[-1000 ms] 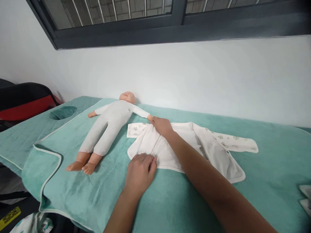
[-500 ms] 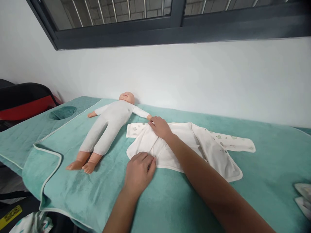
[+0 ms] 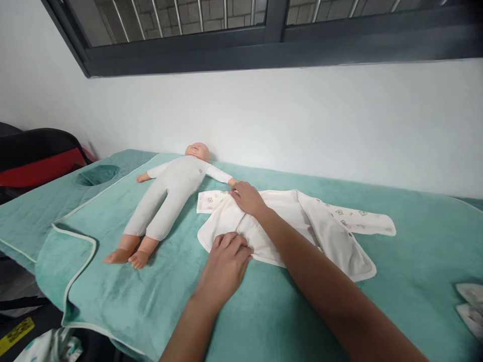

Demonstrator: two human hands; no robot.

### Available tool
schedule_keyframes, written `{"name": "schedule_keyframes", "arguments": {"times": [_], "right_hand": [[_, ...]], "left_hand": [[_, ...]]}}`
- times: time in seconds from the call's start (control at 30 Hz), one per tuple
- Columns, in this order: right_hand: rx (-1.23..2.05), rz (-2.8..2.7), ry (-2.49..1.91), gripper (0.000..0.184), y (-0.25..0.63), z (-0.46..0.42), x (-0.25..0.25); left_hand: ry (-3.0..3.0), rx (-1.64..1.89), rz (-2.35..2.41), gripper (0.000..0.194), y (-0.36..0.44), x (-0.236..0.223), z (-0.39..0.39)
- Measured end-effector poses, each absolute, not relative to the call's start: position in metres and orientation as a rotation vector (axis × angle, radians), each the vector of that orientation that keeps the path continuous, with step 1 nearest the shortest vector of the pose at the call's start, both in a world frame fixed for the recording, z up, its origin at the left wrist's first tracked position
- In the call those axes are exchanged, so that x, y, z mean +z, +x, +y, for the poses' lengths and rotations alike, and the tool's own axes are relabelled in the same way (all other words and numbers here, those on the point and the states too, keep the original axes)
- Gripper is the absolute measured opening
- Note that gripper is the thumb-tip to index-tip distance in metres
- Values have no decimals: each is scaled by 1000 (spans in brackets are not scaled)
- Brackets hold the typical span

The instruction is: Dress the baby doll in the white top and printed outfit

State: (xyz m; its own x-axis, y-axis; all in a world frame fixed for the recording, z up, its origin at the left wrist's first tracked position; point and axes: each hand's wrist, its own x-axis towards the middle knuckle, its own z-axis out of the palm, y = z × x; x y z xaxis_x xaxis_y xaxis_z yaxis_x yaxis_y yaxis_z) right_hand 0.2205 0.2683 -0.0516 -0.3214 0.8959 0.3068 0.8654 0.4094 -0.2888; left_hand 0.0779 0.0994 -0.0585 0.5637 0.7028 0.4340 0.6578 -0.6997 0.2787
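A white baby shirt (image 3: 277, 229) lies spread on the green cover, its printed sleeves out to both sides. My right hand (image 3: 247, 198) is at the upper edge by the left-lying sleeve, fingers bent and closed on the fabric. At the lower hem, my left hand (image 3: 226, 264) has its fingers curled over the cloth; the fingertips are partly hidden. Left of the shirt, a baby doll (image 3: 168, 193) in a white body suit lies on its back with bare feet. One of its hands lies close to my right fingertips.
The green cover (image 3: 422, 261) spans the bed, with a round hollow (image 3: 97, 175) at left. A black and red seat-like object (image 3: 41, 158) stands far left. White folded cloth (image 3: 471, 306) shows at the right edge. Behind are a white wall (image 3: 320, 120) and a dark window frame (image 3: 181, 58).
My left hand has shifted slightly right and up along the lower hem, its fingers now further over the cloth. My right hand has hardly moved. The doll lies as before.
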Motion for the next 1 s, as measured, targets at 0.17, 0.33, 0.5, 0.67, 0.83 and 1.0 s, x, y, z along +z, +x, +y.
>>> {"name": "schedule_keyframes", "arguments": {"times": [0.17,0.33,0.5,0.67,0.83,1.0], "right_hand": [[178,-2242,-1489,34,220,262,-47],[210,-2226,-1452,40,224,243,-40],[177,-2191,-1403,45,249,205,-45],[51,-2237,-1463,47,295,138,-52],[-370,-1943,-1622,38,359,63,-45],[-357,-2175,-1636,51,402,12,-49]], "left_hand": [[2730,866,1128,16,79,-56,97],[2724,829,1071,19,77,-53,91],[2689,800,1098,22,76,-54,90],[2631,784,1116,22,76,-56,90],[2629,751,1107,19,74,-56,90],[2707,766,1082,18,75,-58,89]]}}
